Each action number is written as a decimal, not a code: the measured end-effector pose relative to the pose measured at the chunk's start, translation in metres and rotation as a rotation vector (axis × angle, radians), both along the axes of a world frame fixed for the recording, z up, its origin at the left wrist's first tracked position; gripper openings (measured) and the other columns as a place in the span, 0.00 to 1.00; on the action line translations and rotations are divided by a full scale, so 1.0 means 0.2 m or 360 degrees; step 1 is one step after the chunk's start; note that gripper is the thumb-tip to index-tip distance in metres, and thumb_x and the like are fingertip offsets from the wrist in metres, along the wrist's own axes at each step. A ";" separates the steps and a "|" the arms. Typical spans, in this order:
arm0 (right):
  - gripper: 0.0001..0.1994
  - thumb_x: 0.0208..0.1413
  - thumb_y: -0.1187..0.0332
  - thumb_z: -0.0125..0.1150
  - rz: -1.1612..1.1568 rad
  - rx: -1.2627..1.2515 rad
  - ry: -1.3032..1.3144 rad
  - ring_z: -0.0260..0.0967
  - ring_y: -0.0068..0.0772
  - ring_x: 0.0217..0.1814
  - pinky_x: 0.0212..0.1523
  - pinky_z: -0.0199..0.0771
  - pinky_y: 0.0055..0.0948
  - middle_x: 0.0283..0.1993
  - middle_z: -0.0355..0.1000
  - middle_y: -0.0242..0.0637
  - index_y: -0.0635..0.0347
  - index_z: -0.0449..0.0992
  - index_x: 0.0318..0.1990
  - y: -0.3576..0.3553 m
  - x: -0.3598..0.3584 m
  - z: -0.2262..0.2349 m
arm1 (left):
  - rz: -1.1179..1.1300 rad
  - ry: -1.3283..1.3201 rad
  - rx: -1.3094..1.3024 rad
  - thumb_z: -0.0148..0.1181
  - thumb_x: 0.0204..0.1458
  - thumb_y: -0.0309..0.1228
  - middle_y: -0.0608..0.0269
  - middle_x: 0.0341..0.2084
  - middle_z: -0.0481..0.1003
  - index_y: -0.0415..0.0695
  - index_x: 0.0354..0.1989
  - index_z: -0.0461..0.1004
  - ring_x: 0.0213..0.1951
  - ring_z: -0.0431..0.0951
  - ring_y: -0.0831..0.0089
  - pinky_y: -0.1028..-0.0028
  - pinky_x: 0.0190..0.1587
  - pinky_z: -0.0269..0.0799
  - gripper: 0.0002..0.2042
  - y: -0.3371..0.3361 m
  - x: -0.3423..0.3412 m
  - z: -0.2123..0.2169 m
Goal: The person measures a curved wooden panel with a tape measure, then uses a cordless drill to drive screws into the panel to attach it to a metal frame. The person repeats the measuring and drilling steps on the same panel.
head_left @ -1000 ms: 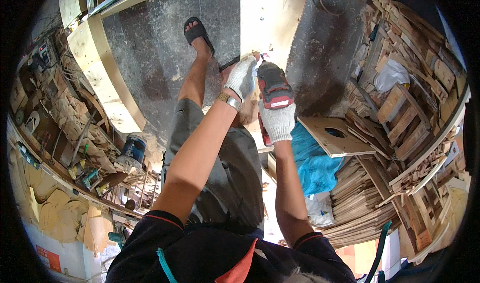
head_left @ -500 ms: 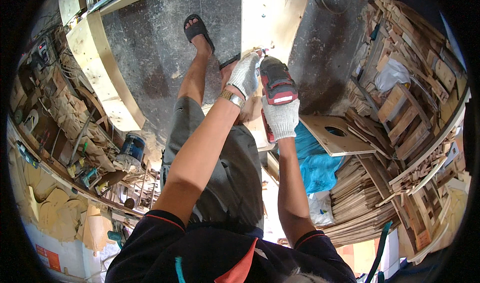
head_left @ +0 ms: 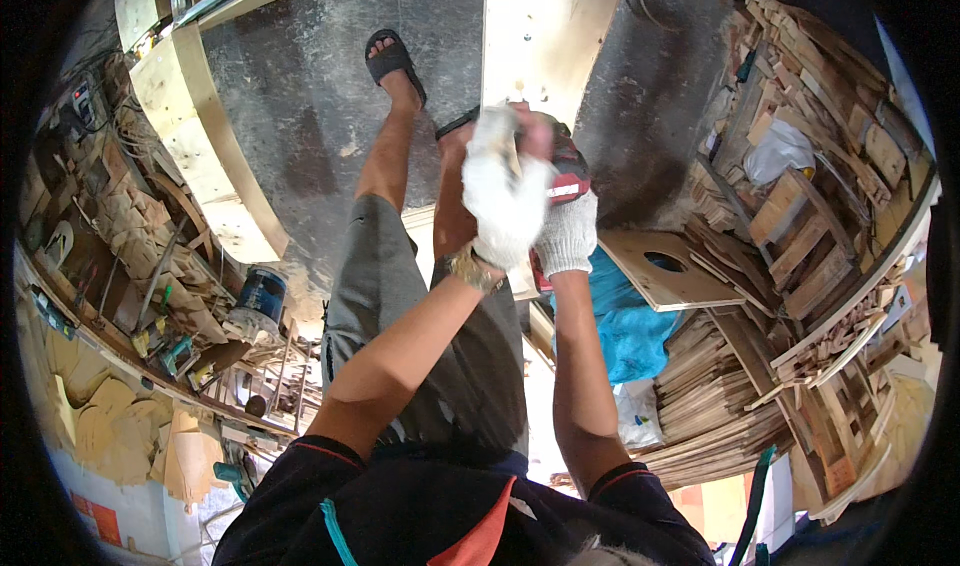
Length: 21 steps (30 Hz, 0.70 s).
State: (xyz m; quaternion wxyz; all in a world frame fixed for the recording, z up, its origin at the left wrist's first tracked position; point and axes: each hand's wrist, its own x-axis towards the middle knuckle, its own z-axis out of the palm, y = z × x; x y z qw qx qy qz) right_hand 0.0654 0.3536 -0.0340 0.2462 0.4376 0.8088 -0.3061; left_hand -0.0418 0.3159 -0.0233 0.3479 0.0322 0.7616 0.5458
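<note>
In my right hand (head_left: 570, 234), in a white knit glove, is a red and black cordless drill (head_left: 570, 171), its front end over a pale wooden board (head_left: 548, 31). My left hand (head_left: 505, 191), gloved with bare fingertips, is smeared by motion. It lies just left of the drill and covers part of its front, so its fingers cannot be read. A watch (head_left: 472, 269) circles my left wrist. Small dark spots mark the board beyond the drill. The drill's tip is hidden behind my left hand.
My sandalled foot (head_left: 390, 61) stands on the dark floor (head_left: 300, 96). A curved plywood piece (head_left: 195, 136) and a blue can (head_left: 263, 294) are at left. At right are a board with an oval hole (head_left: 655, 278), blue cloth (head_left: 625, 331), and stacked wood offcuts (head_left: 800, 221).
My left hand has pulled back from the board's surface and turned, now blurred and overlapping the drill. My right hand and the drill have hardly moved.
</note>
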 end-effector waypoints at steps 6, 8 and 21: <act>0.41 0.63 0.32 0.45 -0.1881 -0.0547 0.0679 0.67 0.29 0.30 0.32 0.69 0.37 0.26 0.75 0.39 0.73 0.78 0.34 -0.03 -0.04 -0.06 | -0.0590 0.0855 0.0147 0.68 0.47 0.27 0.60 0.31 0.79 0.43 0.27 0.77 0.44 0.79 0.58 0.62 0.48 0.72 0.04 0.10 -0.05 0.01; 0.41 0.63 0.33 0.45 -0.1835 -0.0531 0.0602 0.68 0.29 0.30 0.33 0.70 0.37 0.27 0.76 0.40 0.73 0.78 0.34 -0.03 -0.05 -0.06 | -0.0510 0.0835 0.0163 0.67 0.47 0.26 0.60 0.31 0.79 0.42 0.26 0.77 0.42 0.79 0.60 0.63 0.45 0.73 0.04 0.08 -0.04 -0.01; 0.34 0.62 0.39 0.53 -0.1729 -0.0569 0.0443 0.75 0.38 0.33 0.37 0.73 0.37 0.31 0.78 0.54 0.72 0.79 0.40 0.01 -0.09 -0.01 | -0.0494 0.0766 0.0132 0.66 0.48 0.24 0.59 0.30 0.80 0.40 0.27 0.79 0.41 0.79 0.60 0.65 0.44 0.73 0.02 0.10 -0.07 -0.01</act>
